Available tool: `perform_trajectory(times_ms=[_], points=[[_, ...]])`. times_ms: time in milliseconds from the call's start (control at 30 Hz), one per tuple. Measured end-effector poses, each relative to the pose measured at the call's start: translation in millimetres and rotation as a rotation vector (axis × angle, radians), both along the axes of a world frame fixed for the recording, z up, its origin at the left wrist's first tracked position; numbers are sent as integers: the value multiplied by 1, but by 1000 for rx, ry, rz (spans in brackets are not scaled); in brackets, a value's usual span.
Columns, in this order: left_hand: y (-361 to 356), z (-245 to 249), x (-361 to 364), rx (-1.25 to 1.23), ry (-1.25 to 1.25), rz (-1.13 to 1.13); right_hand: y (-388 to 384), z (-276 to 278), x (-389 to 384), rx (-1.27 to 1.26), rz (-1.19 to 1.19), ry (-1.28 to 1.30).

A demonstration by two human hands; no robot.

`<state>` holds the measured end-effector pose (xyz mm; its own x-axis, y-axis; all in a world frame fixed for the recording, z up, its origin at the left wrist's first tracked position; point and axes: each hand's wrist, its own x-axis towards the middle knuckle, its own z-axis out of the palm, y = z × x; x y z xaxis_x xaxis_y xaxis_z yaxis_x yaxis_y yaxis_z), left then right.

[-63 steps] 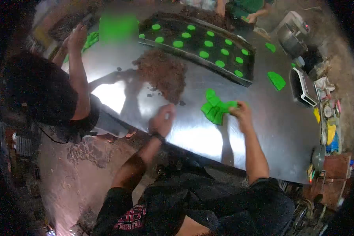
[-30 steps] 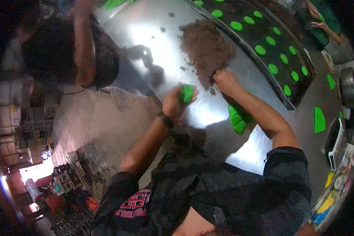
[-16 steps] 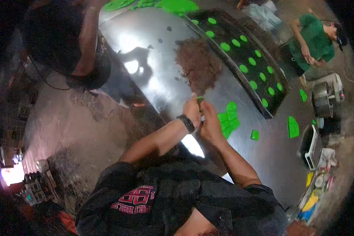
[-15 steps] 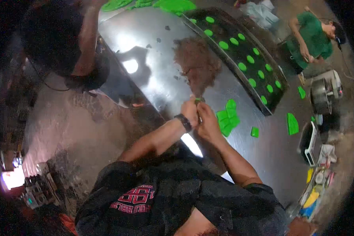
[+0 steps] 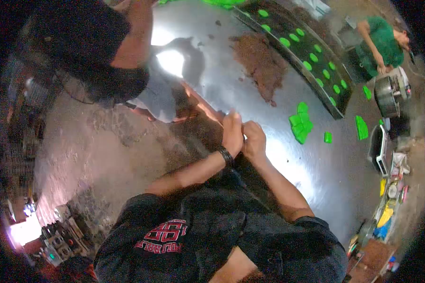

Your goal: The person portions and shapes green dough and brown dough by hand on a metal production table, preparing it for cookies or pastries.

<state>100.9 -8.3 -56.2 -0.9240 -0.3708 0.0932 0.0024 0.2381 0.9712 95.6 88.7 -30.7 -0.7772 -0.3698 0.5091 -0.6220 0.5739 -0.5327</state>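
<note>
Station inventory, as we find it.

1. Left hand (image 5: 233, 132), dark wristband (image 5: 226, 155) at the wrist, and right hand (image 5: 255, 141): brought together and touching at the near edge of the steel table (image 5: 316, 174), fingers curled inward. We cannot tell whether either hand pinches anything; the gap between them is hidden.
2. Stack of green pieces (image 5: 300, 127): lies on the table to the right of the hands, near but apart from them, untouched. One loose green piece (image 5: 327, 137) sits just beside it, and a larger green wedge (image 5: 361, 127) further right.
3. Brown heap (image 5: 262, 66): a crumbly mound, spread on the table beyond the hands, well apart from them.
4. Dark tray (image 5: 336, 109): long, at the far side, carrying rows of green discs (image 5: 314, 57). We judge much of it filled already, while the stack and the heap show stock not yet used.
5. Others present: a person in black (image 5: 94, 42) at the left table edge and a person in green (image 5: 385, 42) by a metal pot (image 5: 387, 96).
</note>
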Motion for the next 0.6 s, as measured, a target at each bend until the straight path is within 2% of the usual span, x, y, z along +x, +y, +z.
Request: perform_trajectory(times_ms=[33, 100, 133, 233, 267, 367, 400, 500, 533, 600], points=[[-3, 11, 2, 195, -87, -120, 7, 5, -5, 3, 0, -27], [-3, 46, 7, 420, -84, -283, 28, 36, -16, 3, 6, -75], [0, 59, 4, 663, -238, -360, 31, 67, -17, -129, -16, -191], [22, 59, -15, 1102, -359, -525, 74, 96, -21, 81, 241, -41], [31, 60, -19, 1223, -428, -556, 86, 97, -19, 51, 327, -81], [52, 48, -17, 1172, -729, -585, 126, 57, -19, 76, 309, -243], [55, 45, -14, 1180, -747, -612, 134, 45, -18, 52, 213, -425], [66, -4, 3, -324, -160, -614, 150, -5, -12, -90, -52, -700], [65, -14, 2, -417, -84, -626, 152, -8, -8, -121, -69, -641], [64, -17, 3, -392, -11, -542, 148, -6, -2, -88, -30, -391]])
